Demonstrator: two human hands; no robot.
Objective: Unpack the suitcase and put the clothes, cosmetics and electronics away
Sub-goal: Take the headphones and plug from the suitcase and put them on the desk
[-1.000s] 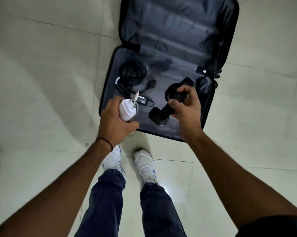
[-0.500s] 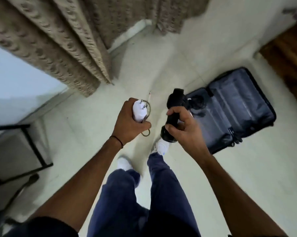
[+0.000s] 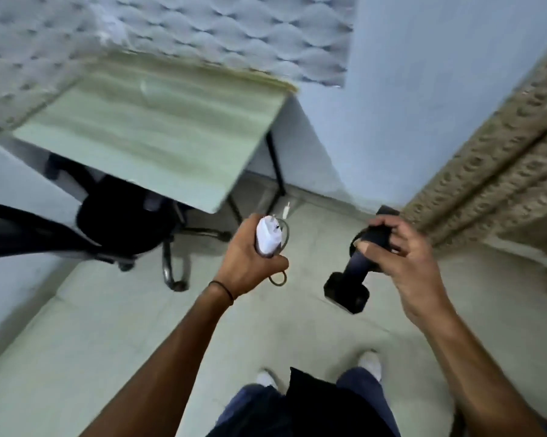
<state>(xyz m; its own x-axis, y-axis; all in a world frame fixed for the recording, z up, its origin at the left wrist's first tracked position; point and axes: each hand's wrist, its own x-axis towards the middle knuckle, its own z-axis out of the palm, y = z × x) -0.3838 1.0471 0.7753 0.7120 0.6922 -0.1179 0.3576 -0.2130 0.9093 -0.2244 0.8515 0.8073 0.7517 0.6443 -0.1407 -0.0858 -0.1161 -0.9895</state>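
Electronics fill both hands: the white charger (image 3: 267, 236) sits inside the left hand's (image 3: 250, 263) curled fingers, its thin cable (image 3: 278, 280) looping out below. The right hand (image 3: 401, 257) grips the black handled device (image 3: 354, 263) near its top. Both look rigid, light, probably slick plastic, best held by the body, not the cord. Beyond the left hand stands a pale desk (image 3: 146, 137).

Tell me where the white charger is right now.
In the head view, the white charger is just left of centre, gripped in the left hand below the near corner of the desk. The right hand holds a black device beside it.
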